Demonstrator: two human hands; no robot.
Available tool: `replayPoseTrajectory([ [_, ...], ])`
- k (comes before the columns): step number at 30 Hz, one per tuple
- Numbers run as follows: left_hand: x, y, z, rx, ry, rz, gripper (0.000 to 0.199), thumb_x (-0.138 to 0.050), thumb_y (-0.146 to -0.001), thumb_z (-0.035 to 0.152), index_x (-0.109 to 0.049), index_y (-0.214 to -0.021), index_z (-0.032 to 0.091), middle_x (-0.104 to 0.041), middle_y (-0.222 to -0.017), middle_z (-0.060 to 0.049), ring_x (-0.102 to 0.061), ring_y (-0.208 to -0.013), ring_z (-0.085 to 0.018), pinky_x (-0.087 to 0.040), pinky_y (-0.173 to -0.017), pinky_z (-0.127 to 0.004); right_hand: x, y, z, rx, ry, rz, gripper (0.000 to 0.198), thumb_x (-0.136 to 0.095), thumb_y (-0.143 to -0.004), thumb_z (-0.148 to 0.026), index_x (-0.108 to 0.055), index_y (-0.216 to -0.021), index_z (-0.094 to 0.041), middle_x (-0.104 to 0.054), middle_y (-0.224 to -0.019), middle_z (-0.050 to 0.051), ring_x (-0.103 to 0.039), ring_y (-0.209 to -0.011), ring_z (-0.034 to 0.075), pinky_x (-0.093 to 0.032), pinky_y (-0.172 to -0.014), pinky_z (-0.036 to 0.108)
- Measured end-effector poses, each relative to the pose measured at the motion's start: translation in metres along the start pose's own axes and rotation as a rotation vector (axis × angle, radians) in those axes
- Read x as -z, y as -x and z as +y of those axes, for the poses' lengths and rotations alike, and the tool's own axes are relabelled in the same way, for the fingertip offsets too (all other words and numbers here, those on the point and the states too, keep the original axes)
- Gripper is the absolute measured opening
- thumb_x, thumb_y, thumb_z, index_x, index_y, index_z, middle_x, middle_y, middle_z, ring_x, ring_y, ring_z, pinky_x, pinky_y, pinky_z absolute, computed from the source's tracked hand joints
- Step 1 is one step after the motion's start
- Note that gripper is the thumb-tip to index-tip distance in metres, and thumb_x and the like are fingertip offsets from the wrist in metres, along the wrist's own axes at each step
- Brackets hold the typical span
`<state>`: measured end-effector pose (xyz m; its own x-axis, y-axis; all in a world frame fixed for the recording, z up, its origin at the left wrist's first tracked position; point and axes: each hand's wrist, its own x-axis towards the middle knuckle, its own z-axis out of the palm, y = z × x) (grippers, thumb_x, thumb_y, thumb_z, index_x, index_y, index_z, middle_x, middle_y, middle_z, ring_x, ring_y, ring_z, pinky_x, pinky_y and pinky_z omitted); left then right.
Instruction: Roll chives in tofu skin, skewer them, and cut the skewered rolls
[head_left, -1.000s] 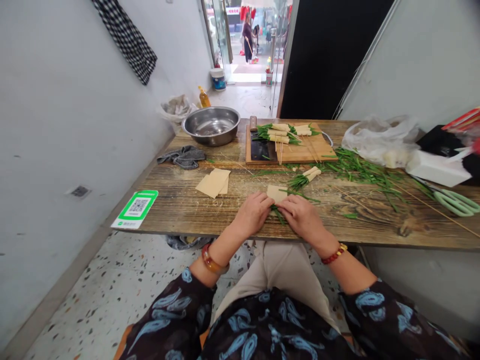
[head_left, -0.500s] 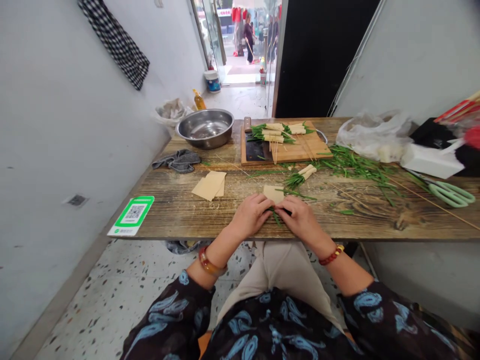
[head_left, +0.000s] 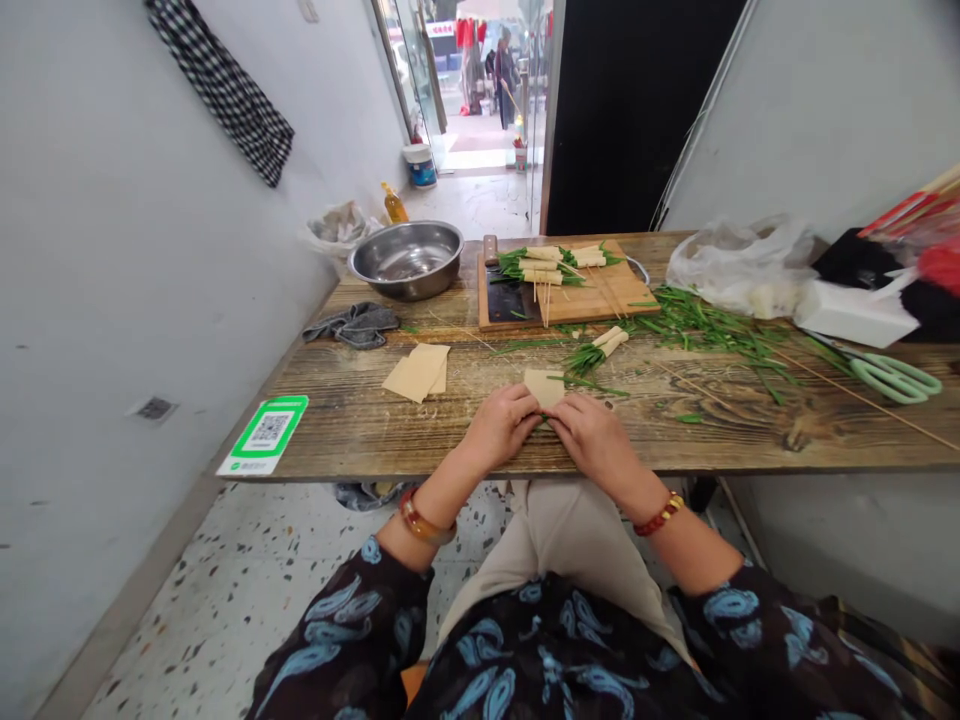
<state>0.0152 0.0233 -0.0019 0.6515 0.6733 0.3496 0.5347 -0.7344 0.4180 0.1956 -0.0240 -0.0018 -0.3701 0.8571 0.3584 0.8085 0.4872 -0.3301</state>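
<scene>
Table edge: the near rim of the wooden table point(head_left: 352, 455) passed beneath the forearms, on the side away from the chopping board point(head_left: 634, 290)
Left hand: on the near side of the board, the left hand point(head_left: 502, 425) had its fingertips and thumb gathered close on the near edge of a tan sheet point(head_left: 541, 385)
Right hand: the right hand point(head_left: 592, 430) mirrored it, fingers bent in on that edge; how firmly either pressed could not be told
Tan sheet: it lay flat, boardward of the fingertips, its gripped edge crosswise to the person, both hands about equally near
Greens: a scrap showed between the fingertips; a thin stem point(head_left: 600, 387) reached right from the sheet, short of the board
Room: travel toward the board seemed limited on the right by a pair of rolls point(head_left: 611, 342) near its front edge, and wider leftward, toward the loose sheets point(head_left: 412, 377)
Board load: skewered rolls point(head_left: 541, 266) and a cleaver point(head_left: 510, 303)
Bowl: a metal bowl point(head_left: 406, 258) stood left of the board
</scene>
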Motion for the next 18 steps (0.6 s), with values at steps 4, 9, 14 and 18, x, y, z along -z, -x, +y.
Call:
replayPoseTrajectory([
  [4,-0.001,0.000,-0.001,-0.005,0.008,0.001,0.014,-0.051,-0.090,0.022,-0.060,-0.081,0.017,-0.058,-0.085,-0.004,-0.053,-0.084,-0.017,-0.040,-0.075,-0.029,0.001,-0.006,0.015,0.057,-0.070,-0.037,0.020,-0.045,-0.094,-0.019,-0.064,-0.103,-0.019,-0.066,-0.094,0.008,-0.058,-0.092,0.022,-0.045,-0.081,0.034],
  [9,0.001,0.001,0.001,-0.010,-0.005,0.007,0.017,-0.050,-0.090,0.021,-0.059,-0.077,0.017,-0.057,-0.082,-0.004,-0.052,-0.081,-0.016,-0.039,-0.072,-0.028,0.003,-0.010,0.019,0.085,-0.156,-0.031,0.014,-0.051,-0.092,-0.019,-0.065,-0.089,-0.019,-0.066,-0.085,0.005,-0.059,-0.085,0.018,-0.045,-0.077,0.029],
  [14,0.003,0.004,0.002,0.005,-0.006,0.023,0.016,-0.049,-0.089,0.018,-0.059,-0.078,0.018,-0.058,-0.084,-0.004,-0.054,-0.082,-0.016,-0.040,-0.071,-0.027,-0.001,-0.003,0.008,0.156,-0.059,0.036,0.010,-0.054,-0.091,-0.023,-0.062,-0.096,-0.020,-0.065,-0.090,0.006,-0.058,-0.085,0.019,-0.046,-0.075,0.031],
  [18,0.004,0.004,0.002,0.044,0.017,0.031,0.013,-0.053,-0.088,0.017,-0.059,-0.077,0.018,-0.059,-0.085,-0.003,-0.054,-0.083,-0.016,-0.040,-0.071,-0.026,-0.007,-0.002,0.006,0.138,0.032,0.080,0.008,-0.055,-0.089,-0.017,-0.061,-0.094,-0.020,-0.064,-0.088,0.004,-0.058,-0.084,0.019,-0.047,-0.074,0.031],
])
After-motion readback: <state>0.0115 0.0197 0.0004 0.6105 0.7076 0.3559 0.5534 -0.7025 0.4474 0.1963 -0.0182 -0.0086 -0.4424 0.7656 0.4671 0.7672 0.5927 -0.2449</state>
